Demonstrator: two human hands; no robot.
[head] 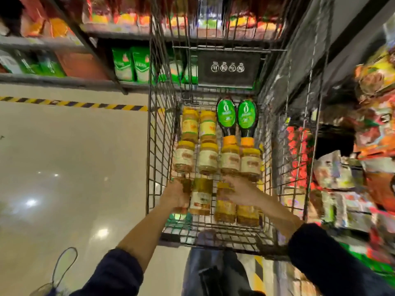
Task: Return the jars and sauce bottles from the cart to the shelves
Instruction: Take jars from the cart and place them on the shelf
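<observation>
The wire cart (162,146) holds rows of yellow-lidded jars (206,159) lying flat, with two green-labelled sauce bottles (226,118) at its far end. At its near end, the left hand (175,194) has its fingers closed around a jar; the right hand (239,192) rests spread over another.

Dark navy long sleeves (119,272) are pushed up the forearms, bare hands (175,195), blue jeans (198,272) below.

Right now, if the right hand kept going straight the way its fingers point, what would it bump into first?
Probably the yellow-lidded glass jar just beyond the right hand, in the wire cart's middle row. The fingers angle up and left, though depth is unclear.
</observation>
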